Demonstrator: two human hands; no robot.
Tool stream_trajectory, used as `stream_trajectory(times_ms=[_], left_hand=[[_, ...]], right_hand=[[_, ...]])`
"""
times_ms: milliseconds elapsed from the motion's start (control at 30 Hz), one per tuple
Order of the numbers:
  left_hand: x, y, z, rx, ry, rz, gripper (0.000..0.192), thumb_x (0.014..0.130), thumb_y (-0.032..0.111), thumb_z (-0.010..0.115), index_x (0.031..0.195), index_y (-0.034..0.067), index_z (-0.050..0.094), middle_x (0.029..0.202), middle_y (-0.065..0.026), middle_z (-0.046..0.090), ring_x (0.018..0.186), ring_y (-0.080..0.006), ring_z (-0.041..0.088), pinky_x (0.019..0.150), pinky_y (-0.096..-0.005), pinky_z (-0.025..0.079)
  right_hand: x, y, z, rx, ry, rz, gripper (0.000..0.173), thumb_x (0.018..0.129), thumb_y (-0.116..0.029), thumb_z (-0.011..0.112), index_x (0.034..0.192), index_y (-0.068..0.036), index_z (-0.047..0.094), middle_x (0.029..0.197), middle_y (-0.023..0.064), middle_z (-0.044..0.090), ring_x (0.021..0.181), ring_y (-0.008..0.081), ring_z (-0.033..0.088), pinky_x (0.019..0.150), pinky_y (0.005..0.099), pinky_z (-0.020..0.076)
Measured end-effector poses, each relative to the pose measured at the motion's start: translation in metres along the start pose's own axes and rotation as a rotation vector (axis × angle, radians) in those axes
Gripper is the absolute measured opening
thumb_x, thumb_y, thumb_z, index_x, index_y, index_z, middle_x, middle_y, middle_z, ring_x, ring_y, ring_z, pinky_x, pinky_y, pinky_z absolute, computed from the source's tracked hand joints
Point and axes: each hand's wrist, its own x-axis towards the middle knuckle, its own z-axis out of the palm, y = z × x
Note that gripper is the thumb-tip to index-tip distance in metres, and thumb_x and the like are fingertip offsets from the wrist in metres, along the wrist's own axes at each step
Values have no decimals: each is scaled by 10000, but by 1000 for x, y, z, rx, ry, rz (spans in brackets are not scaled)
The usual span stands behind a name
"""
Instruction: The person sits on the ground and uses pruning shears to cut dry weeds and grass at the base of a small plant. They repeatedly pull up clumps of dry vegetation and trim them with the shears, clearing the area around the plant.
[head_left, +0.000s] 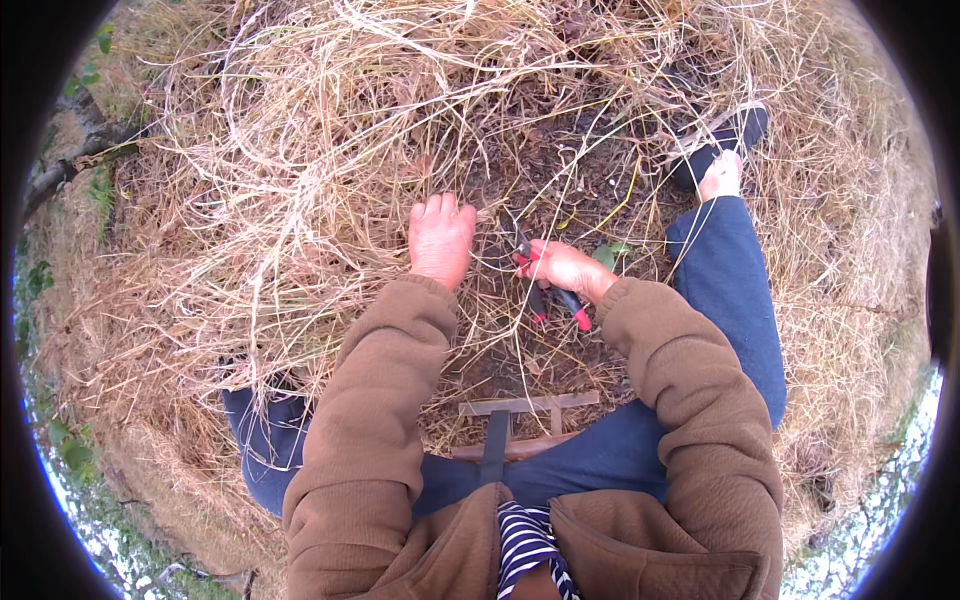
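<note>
In my right hand (562, 264) is a pair of pruning shears (541, 274) with black and red handles, the dark blades pointing up and left over bare soil. The handle ends stick out below the hand. My left hand (441, 236) rests back up at the edge of the dry grass (300, 225), to the left of the shears; its fingertips are hidden, so whether it grips stems cannot be told. Thin dry stalks cross over and around the shears.
A small wooden frame (525, 404) with a dark strap lies between my legs. My right foot in a dark shoe (720, 146) stands among grass at the upper right. A small green leaf (604, 256) grows beside my right hand. A thick branch (90, 146) lies far left.
</note>
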Motion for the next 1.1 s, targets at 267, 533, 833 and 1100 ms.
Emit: stream_trajectory(times_ms=[267,533,833,1100], left_hand=[[-12,18,4,15,-35,-123,273,730,280,632,908,75,657,1084,-105,547,1048,-259,498,886,-422,340],[-12,10,18,-48,146,-49,83,719,114,610,794,98,643,1105,-96,571,1048,-254,518,884,-445,350],[-16,7,14,-212,118,-26,116,724,107,593,833,104,631,1121,-65,571,1109,-269,503,891,-475,346],[-52,-45,-11,-217,36,82,169,732,36,562,883,101,602,1080,-37,596,1170,-203,521,998,-441,338]], right_hand=[[6,-15,7,31,37,-139,288,763,-39,578,1049,-65,586,912,-17,610,801,87,526,736,222,402],[8,-25,5,-25,58,-111,312,782,-88,620,1090,-40,599,893,11,630,856,118,557,799,264,439],[1,-34,24,201,119,-121,354,775,-65,642,1117,-25,559,902,10,606,813,120,551,769,279,448],[-26,-6,36,407,112,-156,309,780,-40,526,1088,-55,540,856,2,619,738,90,569,667,237,471]])
